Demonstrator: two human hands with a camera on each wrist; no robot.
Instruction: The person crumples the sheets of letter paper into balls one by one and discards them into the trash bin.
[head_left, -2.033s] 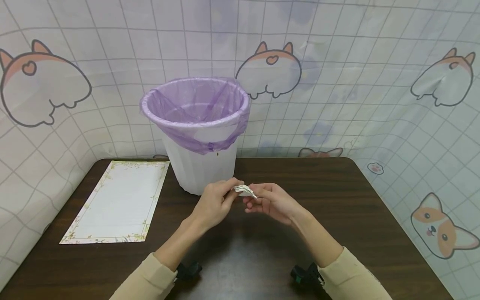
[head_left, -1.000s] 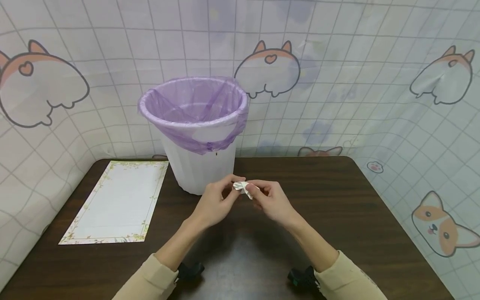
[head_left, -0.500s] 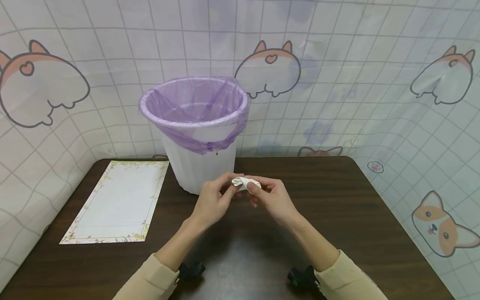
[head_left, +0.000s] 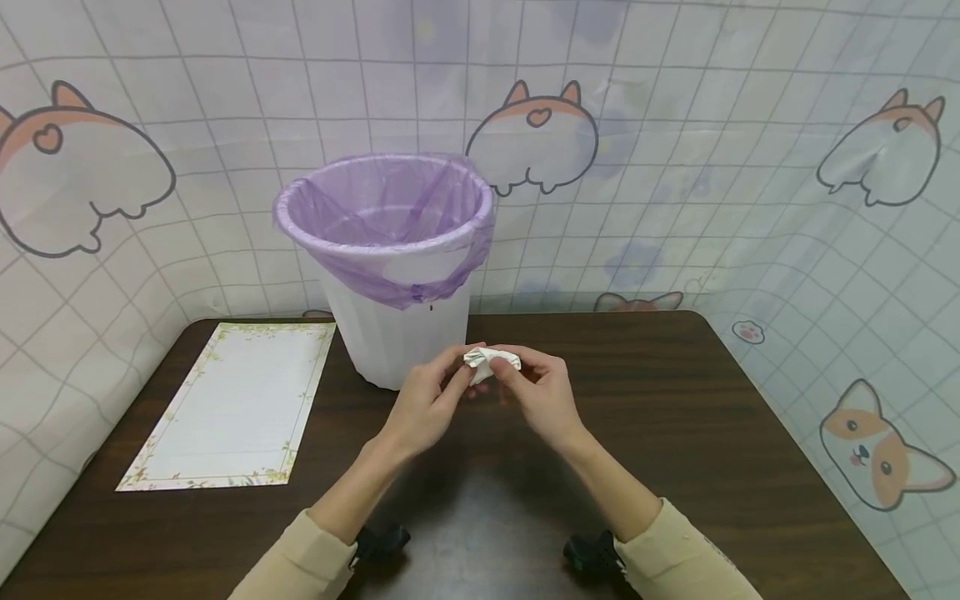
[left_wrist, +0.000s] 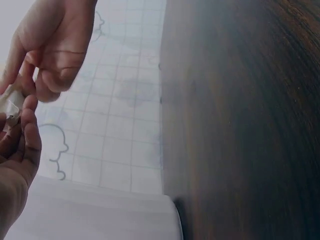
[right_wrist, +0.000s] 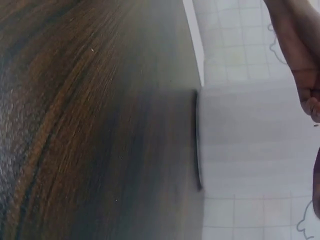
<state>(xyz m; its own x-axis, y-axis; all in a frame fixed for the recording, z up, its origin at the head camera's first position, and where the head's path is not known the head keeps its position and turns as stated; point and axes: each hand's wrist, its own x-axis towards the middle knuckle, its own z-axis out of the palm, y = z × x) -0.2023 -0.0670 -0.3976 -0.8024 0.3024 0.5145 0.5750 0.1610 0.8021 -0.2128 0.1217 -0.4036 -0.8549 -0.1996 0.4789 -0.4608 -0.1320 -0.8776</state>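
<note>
Just in front of the bin, both hands hold a small crumpled piece of white paper (head_left: 491,360) above the table. My left hand (head_left: 418,407) pinches its left end between thumb and fingers. The right hand (head_left: 553,402) grips the other end, its thumb lying across the front of the paper. In the left wrist view the paper (left_wrist: 13,106) shows at the left edge, partly covered by fingers. Only parts of the hands enter the right wrist view, and the paper is hidden there.
A white bin (head_left: 397,333) with a purple liner (head_left: 420,292) over its rim stands at the back of the dark wooden table (head_left: 637,433). Flat on the left lies a sheet of floral-bordered paper (head_left: 232,408). A patterned curtain (head_left: 675,167) surrounds the table's back and sides.
The right hand has gone from loosely spread fingers to pinching the paper. The crumpled paper has turned and looks more compact. Both hands have risen slightly in the head view.
</note>
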